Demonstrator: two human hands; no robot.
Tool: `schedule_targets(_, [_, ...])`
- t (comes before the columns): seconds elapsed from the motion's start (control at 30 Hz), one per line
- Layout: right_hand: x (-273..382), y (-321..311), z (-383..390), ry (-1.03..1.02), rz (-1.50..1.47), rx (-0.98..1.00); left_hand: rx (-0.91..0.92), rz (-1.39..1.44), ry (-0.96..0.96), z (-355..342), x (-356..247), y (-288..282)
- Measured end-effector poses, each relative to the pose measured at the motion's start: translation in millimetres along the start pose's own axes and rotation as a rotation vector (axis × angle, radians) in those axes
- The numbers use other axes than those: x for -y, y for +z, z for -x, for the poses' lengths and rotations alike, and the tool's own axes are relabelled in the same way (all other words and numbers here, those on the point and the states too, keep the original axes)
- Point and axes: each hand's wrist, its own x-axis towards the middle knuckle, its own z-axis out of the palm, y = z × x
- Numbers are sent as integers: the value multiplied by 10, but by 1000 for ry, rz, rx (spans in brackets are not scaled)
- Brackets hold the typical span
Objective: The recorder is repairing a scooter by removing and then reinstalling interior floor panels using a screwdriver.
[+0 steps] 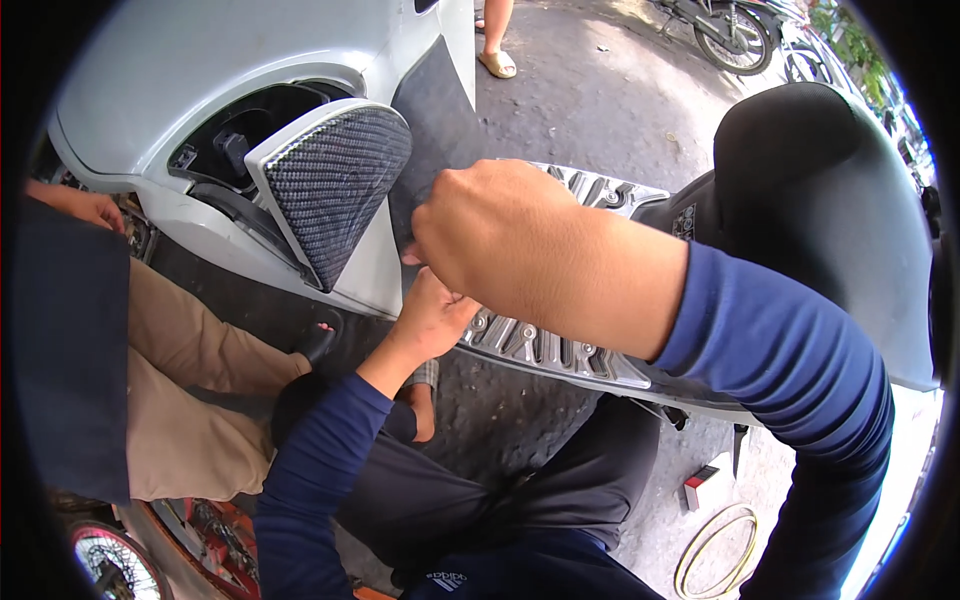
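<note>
My right hand (pixel 500 225) is curled into a fist, back upward, in front of the dark inner panel (pixel 435 110) of a white scooter. Just below it my left hand (pixel 432 318) is closed too, its fingertips partly covered by the right wrist. What either hand holds, if anything, stays hidden. Left of them, a flap with a black woven pattern (pixel 340 175) sticks out from the scooter's white body (pixel 260 45). Behind that flap lies a dark opening (pixel 228 140) with parts inside. Beneath my hands runs the footboard with ribbed metal plates (pixel 540 345).
The black scooter seat (pixel 800 200) rises at the right. A person in tan trousers (pixel 190 420) is close on my left, a hand (pixel 95 208) near the scooter. A small red-and-white box (pixel 705 485) and a coiled hose (pixel 718 550) lie on the ground. Motorbikes (pixel 735 40) stand behind.
</note>
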Motion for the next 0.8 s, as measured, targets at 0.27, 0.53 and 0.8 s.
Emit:
schedule_targets(0.27, [116, -88, 23, -87, 127, 152, 98, -352, 202, 81, 21, 4])
schedule_targets(0.53, [-37, 68, -63, -90, 80, 36, 294, -275, -2, -37, -335, -69])
schedule_targets(0.8, [-122, 79, 40, -161, 172, 199, 337, 137, 3, 2, -214, 2])
